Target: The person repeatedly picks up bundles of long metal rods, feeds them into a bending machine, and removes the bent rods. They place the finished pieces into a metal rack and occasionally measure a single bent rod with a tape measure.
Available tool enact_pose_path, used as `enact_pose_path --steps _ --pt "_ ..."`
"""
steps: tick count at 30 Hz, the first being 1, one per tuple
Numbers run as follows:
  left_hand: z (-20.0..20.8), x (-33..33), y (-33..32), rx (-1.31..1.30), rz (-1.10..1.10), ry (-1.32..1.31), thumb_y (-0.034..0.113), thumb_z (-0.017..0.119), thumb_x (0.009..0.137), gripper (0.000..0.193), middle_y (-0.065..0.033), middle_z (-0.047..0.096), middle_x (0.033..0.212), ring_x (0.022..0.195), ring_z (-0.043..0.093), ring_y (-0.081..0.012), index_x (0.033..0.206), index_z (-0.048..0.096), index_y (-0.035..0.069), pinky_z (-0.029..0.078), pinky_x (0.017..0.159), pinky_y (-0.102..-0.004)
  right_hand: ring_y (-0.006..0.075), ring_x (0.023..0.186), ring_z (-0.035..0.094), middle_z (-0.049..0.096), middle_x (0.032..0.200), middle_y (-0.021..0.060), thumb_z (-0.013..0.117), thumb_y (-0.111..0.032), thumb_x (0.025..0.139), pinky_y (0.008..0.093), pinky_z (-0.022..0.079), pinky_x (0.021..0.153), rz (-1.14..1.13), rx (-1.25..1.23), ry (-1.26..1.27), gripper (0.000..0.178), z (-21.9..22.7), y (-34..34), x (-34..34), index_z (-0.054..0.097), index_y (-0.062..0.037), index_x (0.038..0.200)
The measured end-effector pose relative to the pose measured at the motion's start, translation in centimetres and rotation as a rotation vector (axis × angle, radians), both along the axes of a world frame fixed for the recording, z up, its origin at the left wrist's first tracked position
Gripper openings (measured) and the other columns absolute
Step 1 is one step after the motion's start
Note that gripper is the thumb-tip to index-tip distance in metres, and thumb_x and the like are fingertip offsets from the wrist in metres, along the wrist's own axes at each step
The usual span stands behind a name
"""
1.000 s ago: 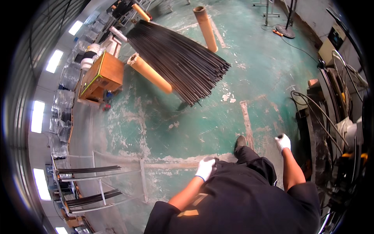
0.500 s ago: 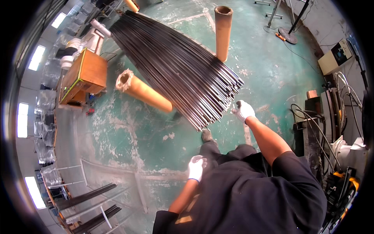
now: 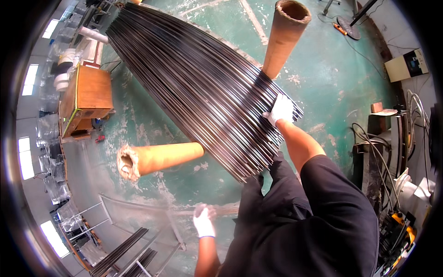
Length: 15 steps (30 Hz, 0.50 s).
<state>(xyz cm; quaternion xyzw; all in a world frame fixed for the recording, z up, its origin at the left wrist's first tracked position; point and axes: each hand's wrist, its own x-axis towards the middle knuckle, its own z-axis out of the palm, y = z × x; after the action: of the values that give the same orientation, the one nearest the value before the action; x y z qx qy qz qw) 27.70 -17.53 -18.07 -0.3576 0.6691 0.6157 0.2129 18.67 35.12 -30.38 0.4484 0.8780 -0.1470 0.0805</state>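
"Hands first: where are the 2 of them, set against the black rods (image 3: 194, 87)?"

"Right hand (image 3: 280, 109), white-gloved, lies on top of the rods by their near end, toward their right edge. Left hand (image 3: 204, 220), gloved too, is in the air, apart from the rods and to the left of their near end."

"Is the right closed round anything?"

"I can't tell. It touches the rods, but its fingertips don't show clearly enough to say whether they grip any."

"And the left: wide or narrow?"

"Can't tell that either; it's blurred."

"How do the rods lie?"

"Side by side in a long, broad spread in front of the person, the near end just by the legs (image 3: 287, 181), the far end toward the upper left. They shine most near the hand."

"What's about them?"

"2 brown tubes. The right tube (image 3: 287, 39) rises beside the rods' right edge, its open end up. The left tube (image 3: 168, 158) has its narrower-looking end at their left edge and its ragged open end pointing away from them."

"Further off?"

"Left of the rods, a wooden cabinet (image 3: 94, 87). Left of their near end, a metal rack (image 3: 105, 210) with thin dark strips (image 3: 120, 250). Well to their right, a beige box (image 3: 396, 69) on the wall."
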Motion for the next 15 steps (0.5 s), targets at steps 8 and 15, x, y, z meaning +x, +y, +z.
enact_pose_path --steps 8,15 --pt "0.1 4.2 12.0 0.008 -0.183 -0.297 0.002 0.063 0.101 0.02 -0.0167 0.073 0.109 0.093 0.074 -0.0262 0.121 0.064 0.0 0.062 0.08 -0.0371 0.0419 0.1 0.07 0.072 0.101 0.0228 0.084 -0.041 0.084 0.0498 0.055 0.09 0.176 -0.133 0.087 0.048 -3.3 0.5 -0.3 0.068 -0.002 0.106" --pt "1.5 -4.1 17.9 0.049 -0.321 0.037 0.004 0.064 0.1 0.023 -0.0149 0.074 0.107 0.087 0.073 -0.0211 0.124 0.064 0.001 0.06 0.079 -0.0326 0.0385 0.095 0.075 0.077 0.096 0.0213 0.082 -0.043 0.082 0.0474 0.058 0.087 0.35 -0.367 -0.1 0.04 0.6 6.3 -2.3 0.081 -0.0065 0.097"
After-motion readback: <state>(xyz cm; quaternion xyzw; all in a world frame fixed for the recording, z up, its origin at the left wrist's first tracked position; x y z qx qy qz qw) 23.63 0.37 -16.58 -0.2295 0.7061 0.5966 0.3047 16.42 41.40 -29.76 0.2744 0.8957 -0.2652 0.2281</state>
